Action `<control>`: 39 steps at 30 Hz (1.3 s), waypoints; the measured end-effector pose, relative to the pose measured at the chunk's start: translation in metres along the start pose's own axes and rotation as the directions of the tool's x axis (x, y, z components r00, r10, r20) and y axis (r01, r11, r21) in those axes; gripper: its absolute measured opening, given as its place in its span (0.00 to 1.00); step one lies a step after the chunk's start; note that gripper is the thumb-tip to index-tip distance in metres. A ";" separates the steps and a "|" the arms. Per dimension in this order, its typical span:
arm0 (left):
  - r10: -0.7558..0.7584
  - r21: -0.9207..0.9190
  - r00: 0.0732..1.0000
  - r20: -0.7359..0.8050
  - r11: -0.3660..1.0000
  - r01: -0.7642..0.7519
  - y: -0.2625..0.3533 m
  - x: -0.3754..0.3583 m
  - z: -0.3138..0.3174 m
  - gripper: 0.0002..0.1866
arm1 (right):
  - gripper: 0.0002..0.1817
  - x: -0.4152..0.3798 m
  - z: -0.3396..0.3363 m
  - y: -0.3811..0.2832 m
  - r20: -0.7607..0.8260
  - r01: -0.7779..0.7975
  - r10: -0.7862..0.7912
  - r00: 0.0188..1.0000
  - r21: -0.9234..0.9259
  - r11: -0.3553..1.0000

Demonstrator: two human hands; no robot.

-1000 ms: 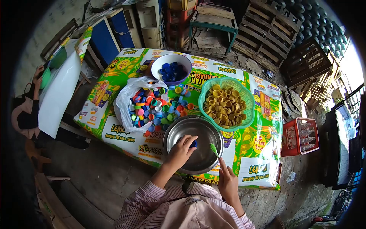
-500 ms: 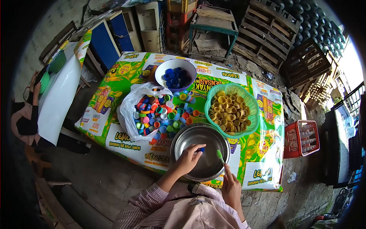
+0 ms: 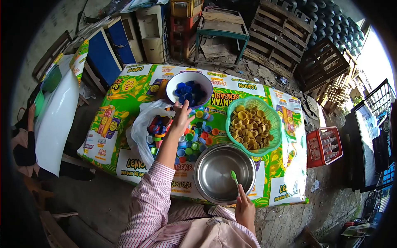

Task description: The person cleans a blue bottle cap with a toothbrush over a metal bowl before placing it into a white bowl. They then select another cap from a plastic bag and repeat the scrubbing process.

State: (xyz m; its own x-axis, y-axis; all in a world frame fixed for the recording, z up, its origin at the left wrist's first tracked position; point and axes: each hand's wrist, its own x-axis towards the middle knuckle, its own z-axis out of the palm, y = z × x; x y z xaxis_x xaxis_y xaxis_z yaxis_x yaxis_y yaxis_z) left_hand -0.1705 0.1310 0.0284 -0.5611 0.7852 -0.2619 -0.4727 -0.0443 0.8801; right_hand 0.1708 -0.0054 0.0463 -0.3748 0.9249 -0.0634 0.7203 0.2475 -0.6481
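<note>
My left hand (image 3: 182, 118) reaches to the near rim of the white and purple bowl (image 3: 170, 88), which holds blue caps (image 3: 191, 89). Its fingers are apart, and no cap shows in them. In my right hand (image 3: 245, 208) is a green toothbrush (image 3: 234, 177), its head over the metal bowl (image 3: 198, 187). Under my left forearm, mixed coloured caps (image 3: 193, 145) spill from a white plastic bag (image 3: 139, 136). The green basket (image 3: 276, 120) to the right holds yellow caps (image 3: 251, 128).
A red crate (image 3: 314, 151) stands right of the table (image 3: 182, 187). At the far left a co-worker's hand (image 3: 31, 115) holds a green bowl (image 3: 39, 103) by a white surface (image 3: 58, 124). Behind are a small wooden table (image 3: 223, 27) and pallets (image 3: 279, 37).
My left hand has moved from over the metal bowl up to the blue-cap bowl, and the blue cap that it held is out of it. My right hand still holds the toothbrush.
</note>
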 end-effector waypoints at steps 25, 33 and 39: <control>0.266 0.923 0.896 0.356 0.052 -0.382 -0.033 -0.116 -0.137 0.20 | 0.25 0.004 0.011 -0.010 -0.007 0.078 -0.077 0.997 0.012 0.997; 0.428 0.866 0.859 0.282 0.272 -0.420 -0.020 -0.141 -0.111 0.26 | 0.25 0.006 0.005 -0.002 -0.003 0.083 -0.083 0.997 0.002 0.997; 0.425 0.830 0.847 0.320 0.305 -0.467 -0.026 -0.164 -0.058 0.30 | 0.24 0.018 -0.010 0.020 -0.162 0.176 -0.164 0.973 0.063 0.982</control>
State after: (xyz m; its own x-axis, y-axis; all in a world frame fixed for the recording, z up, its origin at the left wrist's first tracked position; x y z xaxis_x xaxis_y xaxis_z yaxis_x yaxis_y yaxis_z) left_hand -0.1060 -0.0324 0.0250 -0.4581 0.8439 0.2793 0.6822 0.1324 0.7191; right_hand 0.1840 0.0191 0.0398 -0.3885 0.9061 0.1674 0.6047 0.3878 -0.6957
